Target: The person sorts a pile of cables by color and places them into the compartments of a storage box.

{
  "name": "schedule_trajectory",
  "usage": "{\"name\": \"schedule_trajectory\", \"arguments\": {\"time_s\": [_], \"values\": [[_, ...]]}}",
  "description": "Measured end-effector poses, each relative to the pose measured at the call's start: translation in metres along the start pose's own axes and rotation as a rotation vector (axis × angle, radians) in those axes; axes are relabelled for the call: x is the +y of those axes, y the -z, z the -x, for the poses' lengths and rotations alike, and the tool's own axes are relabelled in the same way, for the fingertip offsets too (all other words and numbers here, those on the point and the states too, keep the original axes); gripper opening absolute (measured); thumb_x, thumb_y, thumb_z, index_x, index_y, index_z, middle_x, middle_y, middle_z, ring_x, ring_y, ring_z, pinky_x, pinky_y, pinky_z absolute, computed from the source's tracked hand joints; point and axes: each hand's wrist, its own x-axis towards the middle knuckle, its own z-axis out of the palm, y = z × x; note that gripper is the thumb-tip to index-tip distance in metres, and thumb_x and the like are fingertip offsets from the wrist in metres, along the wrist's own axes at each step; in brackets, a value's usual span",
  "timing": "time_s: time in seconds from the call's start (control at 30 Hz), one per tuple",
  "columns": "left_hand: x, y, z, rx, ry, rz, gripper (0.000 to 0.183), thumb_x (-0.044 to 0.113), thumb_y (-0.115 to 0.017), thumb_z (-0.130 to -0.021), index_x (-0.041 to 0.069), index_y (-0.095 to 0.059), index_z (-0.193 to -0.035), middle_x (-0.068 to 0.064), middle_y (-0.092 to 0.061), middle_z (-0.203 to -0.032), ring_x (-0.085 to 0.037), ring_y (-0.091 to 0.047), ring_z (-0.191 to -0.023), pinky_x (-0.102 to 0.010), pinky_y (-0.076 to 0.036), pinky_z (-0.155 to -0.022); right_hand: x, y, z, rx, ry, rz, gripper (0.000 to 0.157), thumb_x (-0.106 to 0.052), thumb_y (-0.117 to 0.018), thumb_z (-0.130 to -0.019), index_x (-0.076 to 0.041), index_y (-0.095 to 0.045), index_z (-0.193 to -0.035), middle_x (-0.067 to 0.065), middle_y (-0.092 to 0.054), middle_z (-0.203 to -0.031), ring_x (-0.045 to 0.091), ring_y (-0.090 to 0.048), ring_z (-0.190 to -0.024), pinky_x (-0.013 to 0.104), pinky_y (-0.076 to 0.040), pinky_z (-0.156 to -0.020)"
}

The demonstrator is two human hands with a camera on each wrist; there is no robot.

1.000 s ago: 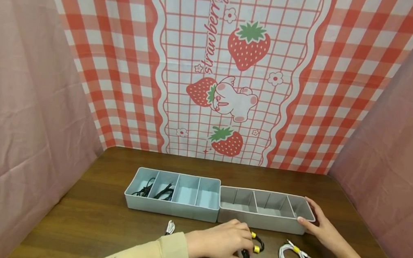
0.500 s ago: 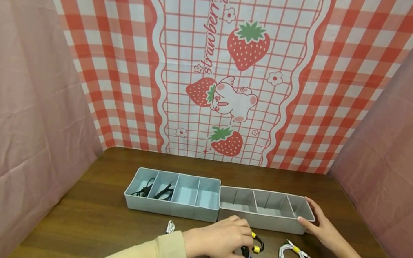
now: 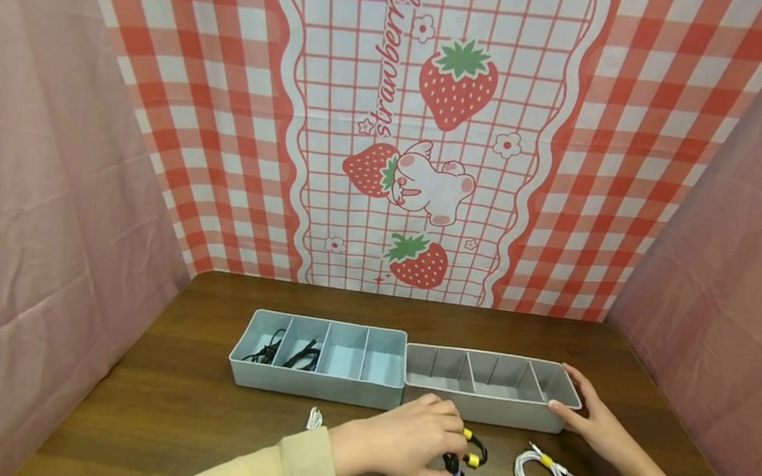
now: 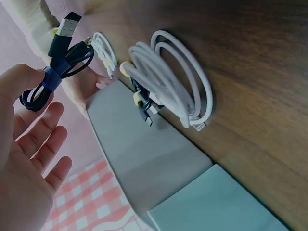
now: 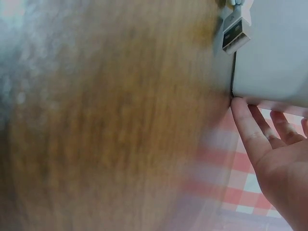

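My left hand pinches a small black USB cable between thumb and index finger. A blue-purple tie binds the cable's coil, and its metal plug sticks out; the other fingers stay loose. At the right end of a grey divided box, my right hand holds the corner area, thumb on the front rim and fingers round the far side. The right wrist view shows the fingertips right at that end wall. Just below the left hand lies a white coiled cable, mostly covered in the head view.
A light blue divided box abuts the grey one on the left, with black cables in its two left compartments. In front lie a white cable with a yellow tie, a black one with yellow bands and another white one.
My left hand has shifted slightly up and left with the black cable, whose bundle now hangs more upright. The right hand and both boxes have stayed in place.
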Motion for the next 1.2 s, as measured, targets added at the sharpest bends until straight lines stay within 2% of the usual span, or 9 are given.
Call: {"name": "schedule_trajectory", "arguments": {"time_s": [0.23, 0.5, 0.93, 1.2], "values": [[-0.002, 0.007, 0.002, 0.051, 0.007, -0.023, 0.021, 0.046, -0.062, -0.084, 0.031, -0.064, -0.098, 0.019, -0.058, -0.097, -0.005, -0.047, -0.102, -0.021, -0.036, -0.088, 0.000, 0.000, -0.001, 0.003, -0.008, 0.007, 0.075, -0.019, -0.054, -0.096, -0.005, -0.003, -0.149, 0.034, -0.015, -0.143, 0.053, -0.032, -0.121, 0.047, -0.054, -0.075], [-0.002, 0.013, 0.003, 0.053, 0.007, -0.036, 0.021, 0.046, -0.061, -0.084, 0.031, -0.063, -0.098, 0.018, -0.059, -0.100, -0.005, -0.048, -0.105, -0.022, -0.036, -0.090, 0.001, 0.000, -0.002, 0.003, 0.001, 0.014, 0.075, -0.019, -0.054, -0.096, -0.005, -0.003, -0.149, 0.034, -0.018, -0.141, 0.051, -0.034, -0.120, 0.045, -0.054, -0.074], [-0.008, 0.029, 0.011, 0.099, 0.030, 0.018, 0.021, 0.042, -0.063, -0.085, 0.027, -0.063, -0.099, 0.015, -0.059, -0.103, -0.005, -0.048, -0.104, -0.021, -0.038, -0.088, 0.003, -0.001, -0.002, 0.012, 0.021, 0.013, 0.074, -0.018, -0.054, -0.096, -0.003, -0.004, -0.148, 0.032, -0.022, -0.138, 0.047, -0.039, -0.116, 0.041, -0.054, -0.072], [-0.015, 0.037, 0.016, 0.198, 0.052, -0.009, 0.020, 0.041, -0.065, -0.084, 0.025, -0.062, -0.095, 0.014, -0.058, -0.100, -0.007, -0.048, -0.104, -0.023, -0.038, -0.091, 0.003, -0.001, -0.002, 0.007, 0.017, 0.014, 0.075, -0.020, -0.054, -0.096, -0.002, -0.003, -0.148, 0.033, -0.020, -0.139, 0.047, -0.038, -0.117, 0.045, -0.054, -0.074]]}}
